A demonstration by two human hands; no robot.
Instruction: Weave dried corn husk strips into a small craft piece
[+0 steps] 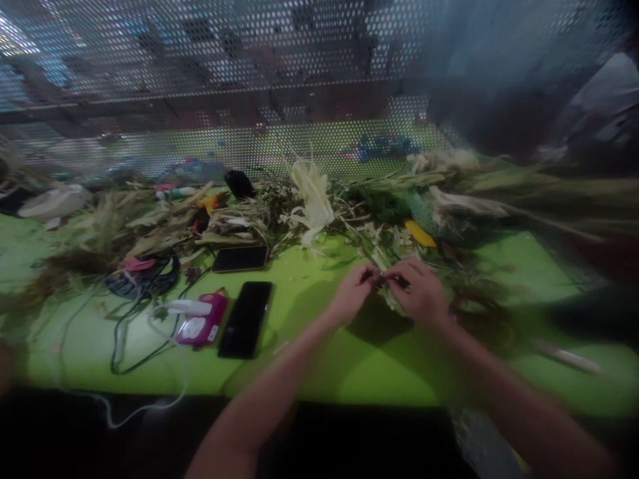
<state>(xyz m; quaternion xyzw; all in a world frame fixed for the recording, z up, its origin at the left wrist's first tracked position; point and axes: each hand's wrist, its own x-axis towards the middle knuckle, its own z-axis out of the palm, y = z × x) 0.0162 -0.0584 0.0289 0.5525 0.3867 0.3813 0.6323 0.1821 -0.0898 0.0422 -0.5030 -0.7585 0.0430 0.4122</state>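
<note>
My left hand (353,293) and my right hand (422,293) meet over the green table (324,359), fingers pinched together on a small bundle of dried plant stems (387,279) between them. The picture is blurred, so what exactly the fingers grip is hard to make out. Behind the hands lies a long heap of dried grasses, husks and leaves (309,199) across the table.
Two dark phones (245,319) (239,259) lie left of my hands, beside a pink power bank (202,322) with white cables and a black cable (134,319). A yellow piece (420,234) sits in the heap. A perforated metal screen (249,80) stands behind the table.
</note>
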